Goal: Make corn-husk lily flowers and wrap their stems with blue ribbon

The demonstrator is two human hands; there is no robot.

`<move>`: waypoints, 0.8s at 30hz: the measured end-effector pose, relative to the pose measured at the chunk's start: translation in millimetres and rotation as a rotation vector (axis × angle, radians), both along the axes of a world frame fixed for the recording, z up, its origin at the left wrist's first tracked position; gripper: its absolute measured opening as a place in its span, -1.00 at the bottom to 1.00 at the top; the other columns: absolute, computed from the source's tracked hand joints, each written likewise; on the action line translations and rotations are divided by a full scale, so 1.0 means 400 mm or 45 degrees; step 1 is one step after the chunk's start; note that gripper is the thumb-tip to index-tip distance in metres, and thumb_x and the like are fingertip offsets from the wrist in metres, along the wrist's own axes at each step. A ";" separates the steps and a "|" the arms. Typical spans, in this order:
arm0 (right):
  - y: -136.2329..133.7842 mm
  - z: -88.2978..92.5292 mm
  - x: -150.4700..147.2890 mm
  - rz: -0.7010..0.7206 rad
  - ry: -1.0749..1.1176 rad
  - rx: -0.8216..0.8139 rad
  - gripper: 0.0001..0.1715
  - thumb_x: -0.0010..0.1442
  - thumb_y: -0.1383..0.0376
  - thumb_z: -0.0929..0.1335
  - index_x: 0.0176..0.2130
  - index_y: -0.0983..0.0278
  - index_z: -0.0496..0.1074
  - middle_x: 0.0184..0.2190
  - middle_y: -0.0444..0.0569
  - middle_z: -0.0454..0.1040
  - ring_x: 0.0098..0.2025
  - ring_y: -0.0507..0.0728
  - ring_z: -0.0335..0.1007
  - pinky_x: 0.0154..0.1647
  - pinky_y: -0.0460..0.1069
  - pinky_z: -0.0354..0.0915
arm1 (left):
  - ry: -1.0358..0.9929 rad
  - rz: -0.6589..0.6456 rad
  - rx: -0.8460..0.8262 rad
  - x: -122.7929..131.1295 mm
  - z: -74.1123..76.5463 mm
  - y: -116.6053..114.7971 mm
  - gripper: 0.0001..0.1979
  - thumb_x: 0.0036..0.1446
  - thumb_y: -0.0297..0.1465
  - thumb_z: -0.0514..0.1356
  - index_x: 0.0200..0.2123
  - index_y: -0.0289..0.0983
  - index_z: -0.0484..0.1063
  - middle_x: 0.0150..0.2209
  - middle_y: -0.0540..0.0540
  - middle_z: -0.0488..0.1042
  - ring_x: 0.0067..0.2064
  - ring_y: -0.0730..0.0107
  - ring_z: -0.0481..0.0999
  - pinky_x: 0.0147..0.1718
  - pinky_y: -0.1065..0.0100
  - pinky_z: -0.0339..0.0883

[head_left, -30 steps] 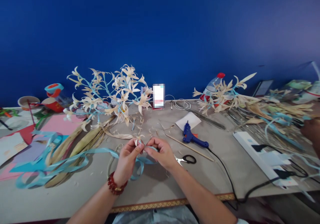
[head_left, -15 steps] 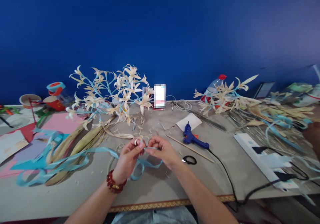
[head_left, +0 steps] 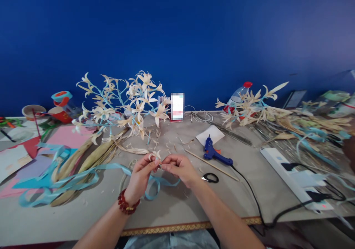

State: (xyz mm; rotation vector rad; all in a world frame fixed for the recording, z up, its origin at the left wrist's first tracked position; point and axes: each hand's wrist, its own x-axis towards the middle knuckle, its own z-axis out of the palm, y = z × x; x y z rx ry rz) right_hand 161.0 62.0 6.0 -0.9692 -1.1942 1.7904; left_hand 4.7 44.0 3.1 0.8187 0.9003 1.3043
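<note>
My left hand is pinched around the base of a small cream artificial flower, whose curled petals stick up above the thumb. Close beside it, my right hand has thumb and forefinger closed at the flower's stem on a light-blue ribbon, mostly hidden by the fingers. Under both hands a longer light-blue ribbon loops on the table and trails left. A blue glue gun lies right of my hands, with black-handled scissors and a thin wooden stick nearer.
Branches of cream flowers stand at the back left, more flowers at the right. Dried husks and coloured paper lie left. A white power strip with black cords lies right. Someone's hand shows at the right edge.
The flower's petals now show more above my left fingers. The blue strip seen between my right fingers is now mostly hidden, and both hands stay in nearly the same place.
</note>
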 end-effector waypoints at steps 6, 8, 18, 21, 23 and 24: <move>-0.002 -0.004 -0.004 -0.006 0.013 -0.008 -0.63 -0.12 0.07 0.52 -0.49 0.30 0.46 -0.70 -0.28 0.21 -0.67 -0.11 -0.12 -0.67 -0.14 -0.20 | -0.016 -0.014 0.042 -0.001 -0.007 0.002 -0.85 -0.02 -0.35 0.34 -0.50 -0.29 0.45 -0.48 0.00 0.37 -0.45 0.48 0.26 -0.43 0.43 0.17; -0.003 -0.007 -0.006 0.003 0.056 -0.080 -0.62 -0.15 0.08 0.54 -0.48 0.30 0.45 -0.71 -0.29 0.20 -0.68 -0.12 -0.17 -0.68 -0.14 -0.24 | -0.005 -0.057 0.065 -0.001 -0.003 0.002 -0.83 -0.01 -0.34 0.33 -0.51 -0.29 0.45 -0.47 -0.01 0.37 -0.45 0.47 0.26 -0.44 0.43 0.16; -0.006 -0.010 -0.004 -0.108 -0.100 0.295 -0.74 0.00 0.15 0.45 -0.47 0.29 0.42 -0.51 -0.14 0.45 -0.50 -0.02 0.21 -0.48 -0.12 0.11 | -0.099 -0.016 -0.010 0.015 -0.013 0.000 -0.85 -0.04 -0.38 0.37 -0.42 -0.28 0.47 -0.43 0.01 0.40 -0.39 0.49 0.32 -0.38 0.47 0.22; -0.007 -0.007 -0.004 -0.110 -0.136 0.361 -0.77 0.02 0.18 0.42 -0.45 0.29 0.40 -0.50 -0.14 0.47 -0.47 0.01 0.28 -0.42 -0.11 0.17 | -0.078 0.014 0.003 0.017 -0.019 -0.001 -0.85 -0.02 -0.39 0.36 -0.43 -0.28 0.45 -0.44 0.03 0.40 -0.39 0.50 0.32 -0.35 0.47 0.23; -0.008 -0.005 -0.004 -0.120 -0.141 0.387 -0.79 0.02 0.19 0.42 -0.46 0.29 0.39 -0.51 -0.15 0.46 -0.48 0.00 0.29 -0.43 -0.12 0.18 | -0.046 0.040 0.018 0.015 -0.023 -0.001 -0.86 0.00 -0.38 0.35 -0.43 -0.29 0.45 -0.45 0.04 0.38 -0.40 0.52 0.30 -0.36 0.49 0.22; -0.008 -0.004 -0.003 -0.137 -0.160 0.405 -0.79 0.02 0.20 0.42 -0.47 0.29 0.38 -0.53 -0.16 0.44 -0.49 0.00 0.27 -0.45 -0.12 0.16 | -0.029 0.047 0.028 0.014 -0.025 -0.001 -0.86 0.02 -0.38 0.35 -0.41 -0.29 0.45 -0.45 0.04 0.38 -0.40 0.53 0.30 -0.36 0.49 0.21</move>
